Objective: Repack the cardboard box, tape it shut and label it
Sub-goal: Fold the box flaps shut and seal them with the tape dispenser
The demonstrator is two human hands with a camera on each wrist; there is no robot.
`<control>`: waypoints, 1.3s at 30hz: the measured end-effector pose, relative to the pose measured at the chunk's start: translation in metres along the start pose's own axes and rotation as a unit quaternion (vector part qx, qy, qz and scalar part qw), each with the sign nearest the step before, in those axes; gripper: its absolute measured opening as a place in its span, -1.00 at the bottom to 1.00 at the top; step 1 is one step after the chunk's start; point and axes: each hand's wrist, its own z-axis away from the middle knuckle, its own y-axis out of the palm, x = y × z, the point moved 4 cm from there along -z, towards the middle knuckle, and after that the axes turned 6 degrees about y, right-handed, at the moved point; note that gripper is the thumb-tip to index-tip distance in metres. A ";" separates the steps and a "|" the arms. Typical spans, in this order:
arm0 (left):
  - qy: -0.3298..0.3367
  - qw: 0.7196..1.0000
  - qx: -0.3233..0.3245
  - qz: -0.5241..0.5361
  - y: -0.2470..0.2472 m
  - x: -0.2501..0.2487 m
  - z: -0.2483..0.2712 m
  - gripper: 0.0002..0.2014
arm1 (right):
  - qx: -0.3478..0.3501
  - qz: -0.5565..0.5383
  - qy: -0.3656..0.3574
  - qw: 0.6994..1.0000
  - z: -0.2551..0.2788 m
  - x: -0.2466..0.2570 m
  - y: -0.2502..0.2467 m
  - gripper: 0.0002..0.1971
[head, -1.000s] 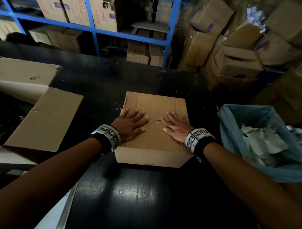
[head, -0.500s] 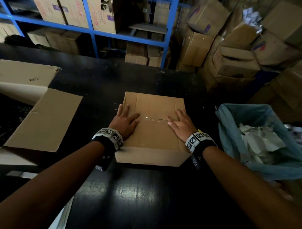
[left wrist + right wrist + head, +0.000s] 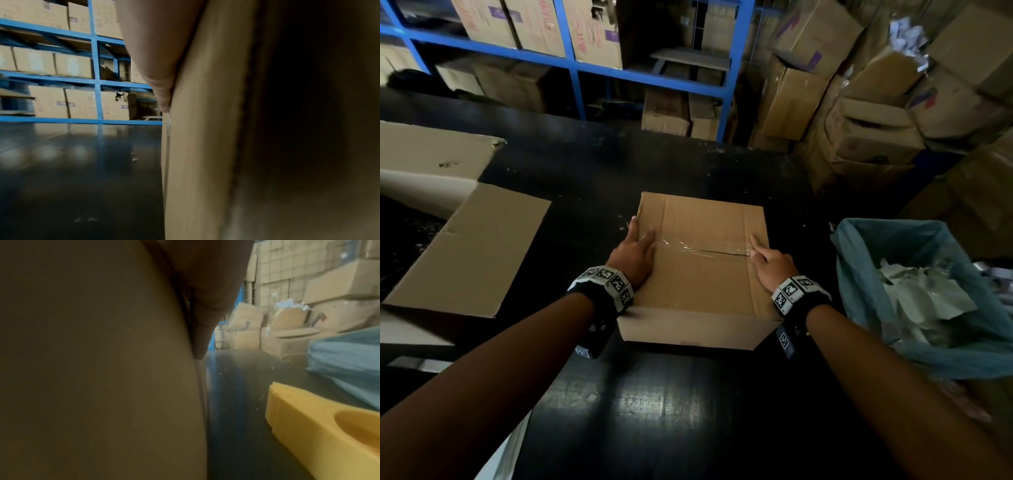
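Note:
A closed cardboard box (image 3: 702, 274) lies on the black table (image 3: 654, 411) in front of me. A strip of clear tape (image 3: 688, 247) runs across its top seam. My left hand (image 3: 635, 251) rests at the box's left edge, its fingers (image 3: 152, 56) flat against the box side (image 3: 201, 162). At the right edge my right hand (image 3: 768, 262) lies the same way, with fingers (image 3: 205, 313) pressed straight against that side of the box (image 3: 102, 369). A yellow tape dispenser (image 3: 318, 426) lies on the table just right of the box.
A large opened cardboard carton (image 3: 465, 253) lies at the left. A blue bag (image 3: 859, 274) of crumpled paper stands at the right. Blue shelving (image 3: 578, 68) and stacked boxes (image 3: 876, 113) fill the background.
Both hands have slid apart along the taped seam, from the middle of the box top out to its left and right edges and over the sides.

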 end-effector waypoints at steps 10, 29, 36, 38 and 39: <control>-0.074 0.989 -0.040 0.120 -0.008 0.000 0.011 -0.52 | -0.013 -0.035 0.024 0.999 0.003 -0.002 0.000 -0.56; 0.103 0.957 0.049 -0.267 0.032 -0.031 0.034 -0.02 | 0.058 0.246 -0.114 0.961 -0.011 0.019 -0.007 -0.51; 0.136 0.928 0.108 -0.330 -0.014 -0.003 -0.015 -0.16 | -0.066 0.341 -0.166 0.923 0.007 0.030 -0.020 -0.68; 0.063 0.949 0.066 -0.303 -0.022 0.008 -0.023 -0.20 | -0.069 0.315 -0.175 0.930 0.015 0.034 -0.019 -0.72; 0.023 0.962 0.041 -0.270 -0.022 0.009 -0.022 -0.22 | -0.056 0.301 -0.167 0.937 0.017 0.035 -0.018 -0.72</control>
